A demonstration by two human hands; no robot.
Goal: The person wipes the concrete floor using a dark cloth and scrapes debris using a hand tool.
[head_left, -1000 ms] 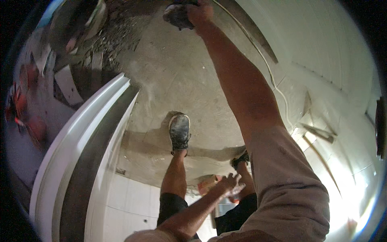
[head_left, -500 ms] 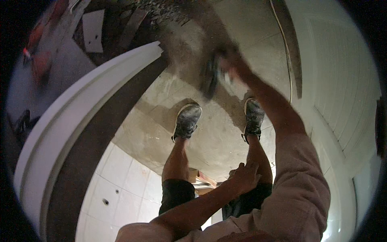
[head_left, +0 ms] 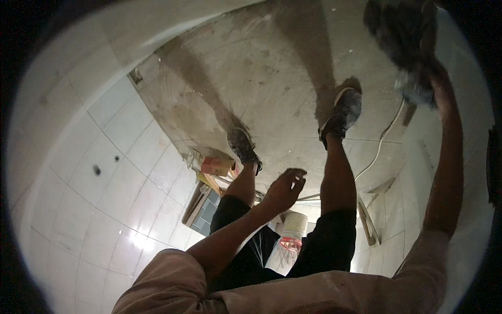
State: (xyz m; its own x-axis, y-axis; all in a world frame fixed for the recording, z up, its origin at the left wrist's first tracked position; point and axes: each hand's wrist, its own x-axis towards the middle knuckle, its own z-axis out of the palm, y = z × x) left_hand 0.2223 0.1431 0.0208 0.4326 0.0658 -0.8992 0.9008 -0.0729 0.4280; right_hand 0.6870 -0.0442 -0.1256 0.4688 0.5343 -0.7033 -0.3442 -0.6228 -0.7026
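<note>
My left hand (head_left: 284, 191) hangs in front of my body between my knees, fingers loosely bent and apart, with nothing in it. My right arm reaches out to the far right. Blurred at its end, my right hand (head_left: 434, 70) is closed around a dark object with a greyish, shiny part (head_left: 414, 88); its kind cannot be made out. A dark, fuzzy mass (head_left: 400, 31) shows just beyond that hand, and I cannot tell whether it belongs to the held object.
My shoes (head_left: 342, 112) stand on a dusty concrete floor (head_left: 261, 78). White tiled wall (head_left: 104, 209) rises at left. Behind my legs are a cardboard box (head_left: 217, 166), a bucket (head_left: 294, 225) and wooden pieces (head_left: 368, 222). A pale cable (head_left: 384, 138) runs along the floor at right.
My view has swung round; the white curved edge and rubble at left have gone from sight. My right hand, with its object, has moved outward to the right. My feet have shifted.
</note>
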